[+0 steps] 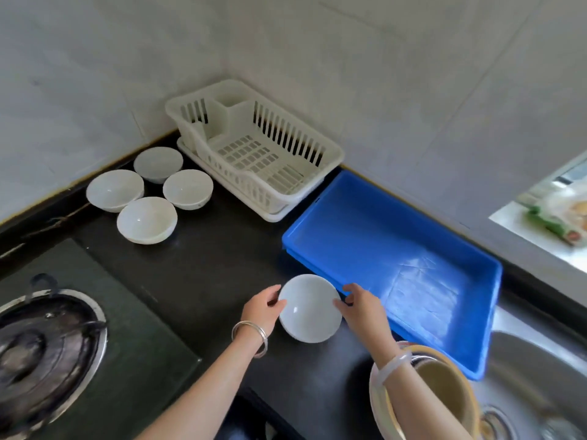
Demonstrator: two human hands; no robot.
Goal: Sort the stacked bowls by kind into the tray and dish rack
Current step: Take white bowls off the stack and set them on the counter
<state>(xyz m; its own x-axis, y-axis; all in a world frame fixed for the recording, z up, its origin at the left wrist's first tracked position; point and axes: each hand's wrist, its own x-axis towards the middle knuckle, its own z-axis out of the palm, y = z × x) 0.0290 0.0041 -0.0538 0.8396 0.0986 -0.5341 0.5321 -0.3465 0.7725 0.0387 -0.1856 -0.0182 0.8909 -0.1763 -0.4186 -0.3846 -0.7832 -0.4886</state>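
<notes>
White bowl (309,309), plain, glossy, unmarked, sits low centre of frame over the black counter (206,265), just beside the blue tray (374,217). Left hand (263,308) grips its left rim, thumb on the edge and fingers curled. Right hand (359,304) pinches the right rim. Can't tell if it's resting or lifted. Four matching bowls (146,220) upper left, cream dish rack (254,147) in the corner. Beige-and-white bowl stack (444,389) lower right by the sink (540,360). Packet (559,217) at right edge, print too blurred to read.
</notes>
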